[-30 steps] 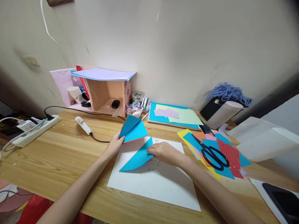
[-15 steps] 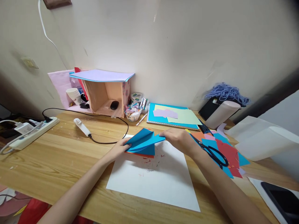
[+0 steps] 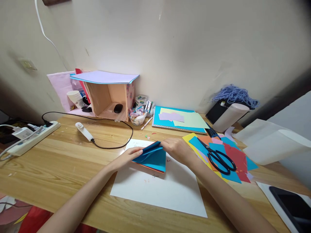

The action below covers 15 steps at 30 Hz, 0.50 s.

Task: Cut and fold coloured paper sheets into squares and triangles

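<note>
Both hands hold a folded blue paper piece [image 3: 155,160] with an orange layer showing along its lower edge. My left hand [image 3: 128,154] grips its left side, thumb on top. My right hand [image 3: 173,147] pinches the upper right corner, where a blue flap folds over; its fingertips are partly hidden. Beneath lies a white sheet [image 3: 162,197] with small orange and dark marks. To the right of my right hand, black-handled scissors [image 3: 222,160] rest on several coloured paper scraps [image 3: 236,157].
Behind stand a cardboard box [image 3: 110,97] with a lilac sheet on top, a tub of scraps [image 3: 137,117] and a stack of coloured paper [image 3: 194,119]. A white corded device [image 3: 84,132] and a power strip [image 3: 34,139] lie left. A phone [image 3: 290,207] is at right.
My right hand has moved slightly left and down, bringing the raised blue flap back over the piece. The blue piece sits a little lower, and more of the scissors and scraps shows.
</note>
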Each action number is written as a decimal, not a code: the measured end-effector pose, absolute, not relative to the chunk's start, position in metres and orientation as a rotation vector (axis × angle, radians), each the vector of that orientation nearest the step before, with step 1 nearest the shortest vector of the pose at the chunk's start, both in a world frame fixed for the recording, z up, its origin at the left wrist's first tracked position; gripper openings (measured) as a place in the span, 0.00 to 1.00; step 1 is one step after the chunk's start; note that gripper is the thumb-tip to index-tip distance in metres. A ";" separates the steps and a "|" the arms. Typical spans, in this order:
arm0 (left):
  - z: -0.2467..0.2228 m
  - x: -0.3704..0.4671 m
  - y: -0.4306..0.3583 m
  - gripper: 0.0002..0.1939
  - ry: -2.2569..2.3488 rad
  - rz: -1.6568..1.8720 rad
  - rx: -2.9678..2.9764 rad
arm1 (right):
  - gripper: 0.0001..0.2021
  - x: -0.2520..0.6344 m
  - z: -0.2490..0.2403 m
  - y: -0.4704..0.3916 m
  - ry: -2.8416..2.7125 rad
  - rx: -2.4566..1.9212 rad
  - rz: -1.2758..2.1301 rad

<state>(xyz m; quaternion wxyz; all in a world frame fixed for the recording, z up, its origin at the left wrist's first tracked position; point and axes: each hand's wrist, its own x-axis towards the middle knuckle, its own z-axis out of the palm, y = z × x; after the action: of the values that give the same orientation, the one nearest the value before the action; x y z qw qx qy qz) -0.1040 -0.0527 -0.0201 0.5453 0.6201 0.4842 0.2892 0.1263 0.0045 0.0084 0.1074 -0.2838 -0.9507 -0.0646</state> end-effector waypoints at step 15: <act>-0.017 -0.105 -0.057 0.19 1.048 0.668 1.489 | 0.09 0.126 -0.003 0.010 -2.699 -0.879 -0.102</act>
<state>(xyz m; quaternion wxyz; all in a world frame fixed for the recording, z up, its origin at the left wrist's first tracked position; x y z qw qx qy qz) -0.1049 -0.0566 -0.0168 0.5656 0.6330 0.4457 0.2842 0.1264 0.0104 -0.0026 0.1502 -0.3061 -0.9394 -0.0355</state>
